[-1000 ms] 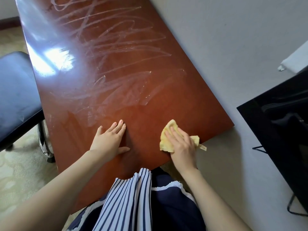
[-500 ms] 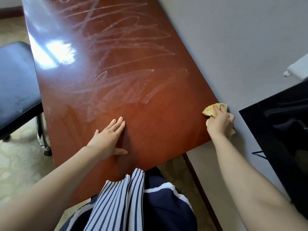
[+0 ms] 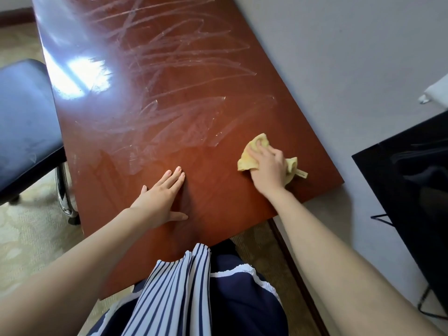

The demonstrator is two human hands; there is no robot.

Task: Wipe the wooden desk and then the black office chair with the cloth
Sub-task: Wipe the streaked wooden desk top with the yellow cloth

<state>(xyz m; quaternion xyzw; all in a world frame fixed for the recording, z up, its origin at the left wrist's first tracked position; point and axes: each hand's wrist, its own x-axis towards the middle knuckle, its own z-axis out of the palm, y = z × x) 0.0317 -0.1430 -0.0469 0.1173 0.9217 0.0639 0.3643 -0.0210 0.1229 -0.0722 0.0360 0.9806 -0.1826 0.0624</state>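
two hands on the wooden desk [image 3: 194, 69]: right hand [image 3: 268, 166] grips the bunched cloth [image 3: 257, 144] near the desk's near right corner, left hand [image 3: 160, 200] lies flat. overlap strokes with even pressure; the desk's right edge is close, its streaked far end open, the black office chair [image 3: 24, 112] off its left edge.

Single cam, head-worn, wide-angle. It looks fwd and steeply down from close above the near end of the wooden desk [image 3: 218, 202], whose top runs off toward 11 o'clock. From frame ctr: left hand [image 3: 160, 200] at 8 o'clock, right hand [image 3: 268, 166] on the cloth [image 3: 253, 149] at 3, office chair [image 3: 24, 122] at 9 by the edge, wearer's striped clothing [image 3: 174, 287] at 6.
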